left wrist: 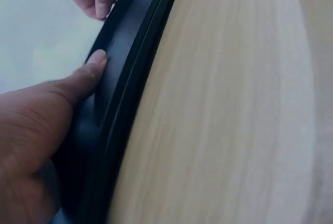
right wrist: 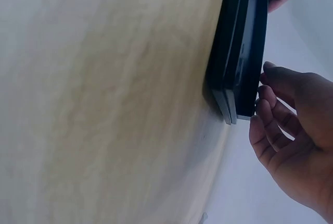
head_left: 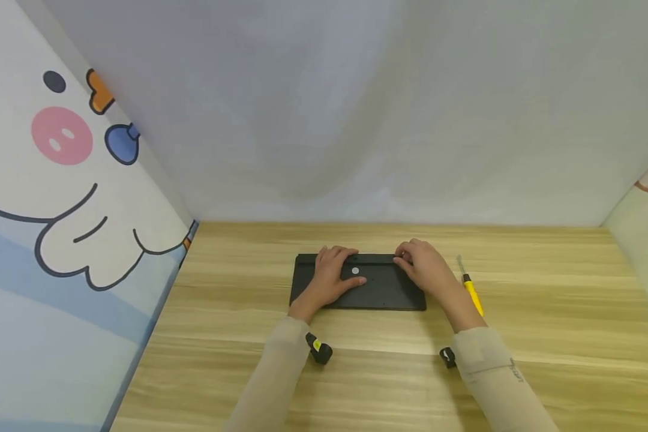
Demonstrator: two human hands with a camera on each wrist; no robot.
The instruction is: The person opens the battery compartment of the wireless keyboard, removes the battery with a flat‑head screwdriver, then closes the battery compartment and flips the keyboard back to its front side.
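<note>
A flat black rectangular panel [head_left: 386,294] lies on the table, with a raised strip along its far side and a round white sticker. In the right wrist view, the panel's edge [right wrist: 229,52] shows stacked layers. My left hand [head_left: 332,279] rests across its left part, thumb stretched over the face and fingers at the far edge; those fingers are hidden in the left wrist view. At the right end of the strip, my right hand [head_left: 423,267] pinches the far edge with bent fingers. The right wrist view shows the fingertips [right wrist: 265,101] against this edge.
Right of the panel, a screwdriver [head_left: 472,294] with a yellow and black handle lies on the wood-grain table [head_left: 378,384]. A pale wall [head_left: 389,150] rises behind the table, and a cartoon-printed panel [head_left: 65,180] stands at the left.
</note>
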